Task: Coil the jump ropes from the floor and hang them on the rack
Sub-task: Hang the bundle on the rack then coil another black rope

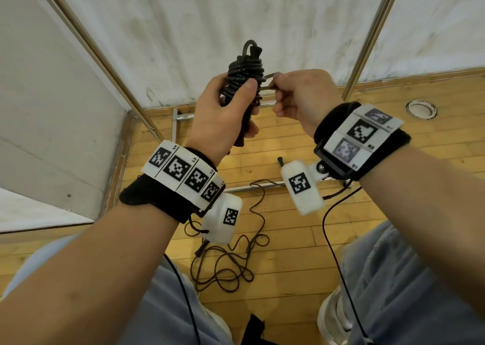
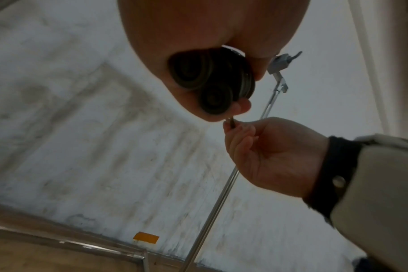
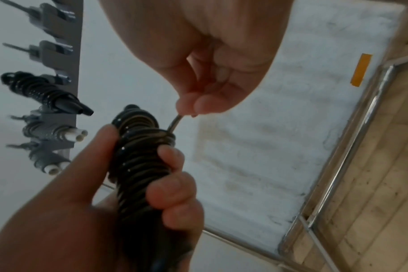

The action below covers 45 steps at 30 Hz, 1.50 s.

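Observation:
A black jump rope is wound into a tight coil around its handles, held upright in front of the white wall. My left hand grips the coil around its middle, thumb across the front. My right hand pinches a short loop of the rope's end that sticks out to the right of the coil. The left wrist view shows the handle butts from below. Another brown rope lies loose on the wooden floor. The rack's hook strip carries one coiled black rope.
Two lower hooks hold coiled ropes with white handles. Slanted metal poles of the rack rise at left and right, with base bars on the floor. A round metal floor fitting lies at right. My knees and shoes sit below.

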Tool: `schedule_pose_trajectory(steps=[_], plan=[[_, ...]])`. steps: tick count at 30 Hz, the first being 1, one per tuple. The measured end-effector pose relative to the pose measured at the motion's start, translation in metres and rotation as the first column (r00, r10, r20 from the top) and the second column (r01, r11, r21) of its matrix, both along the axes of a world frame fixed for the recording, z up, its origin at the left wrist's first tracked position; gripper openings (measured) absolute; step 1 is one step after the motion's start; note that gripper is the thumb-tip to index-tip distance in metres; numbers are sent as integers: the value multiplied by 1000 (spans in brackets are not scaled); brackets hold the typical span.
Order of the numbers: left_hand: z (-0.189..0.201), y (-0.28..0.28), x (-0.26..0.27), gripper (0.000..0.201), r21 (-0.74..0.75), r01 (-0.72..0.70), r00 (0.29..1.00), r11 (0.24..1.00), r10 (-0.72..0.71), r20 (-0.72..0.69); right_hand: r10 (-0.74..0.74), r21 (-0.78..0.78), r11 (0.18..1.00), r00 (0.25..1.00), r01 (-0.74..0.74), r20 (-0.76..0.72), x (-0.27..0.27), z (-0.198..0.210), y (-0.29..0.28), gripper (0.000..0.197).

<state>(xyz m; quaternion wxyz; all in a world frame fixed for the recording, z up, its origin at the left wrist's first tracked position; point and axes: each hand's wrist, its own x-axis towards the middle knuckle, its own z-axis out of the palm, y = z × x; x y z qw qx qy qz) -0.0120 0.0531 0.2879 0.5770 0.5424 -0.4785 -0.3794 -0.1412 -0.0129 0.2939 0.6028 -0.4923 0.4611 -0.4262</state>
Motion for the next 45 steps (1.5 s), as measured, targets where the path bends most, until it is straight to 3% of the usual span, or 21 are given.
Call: schedule_pose_trajectory(steps=[3,6,12,18,24,26,31,34,39,45], plan=[[-5,-7,1,34,88,-27,999,996,24,30,58,-64,996,998,-60,-35,3,-4,6,21],[-5,-10,-3,38,41,-91,994,995,88,66,79,-106,990,993,-88,-83,7,-5,12,24],[11,-11,-11,19,2,-196,976,981,196,91,22,-220,974,986,-58,-165,-3,2,14,29],[26,-4,-10,14,30,-86,996,996,87,-19,-46,-258,966,987,5,-153,-25,23,16,29],[42,4,-16,13,40,-20,999,999,19,36,-5,-422,903,981,-80,-196,-20,55,34,24],[56,7,-19,25,-6,-19,996,1000,20,89,-15,-483,870,974,-100,-228,-18,71,38,25],[112,14,-23,9,-127,-4,970,992,35,241,-53,-577,815,985,-52,-164,-19,119,47,27],[143,20,-28,13,-203,-24,962,979,78,260,-92,-630,776,986,-16,-138,-20,147,54,26],[177,37,-26,7,-215,45,976,976,3,219,-100,-591,806,992,38,-72,-30,176,68,29],[205,47,-30,12,-211,116,946,971,-43,322,-119,-606,794,991,57,-63,-44,200,77,29]])
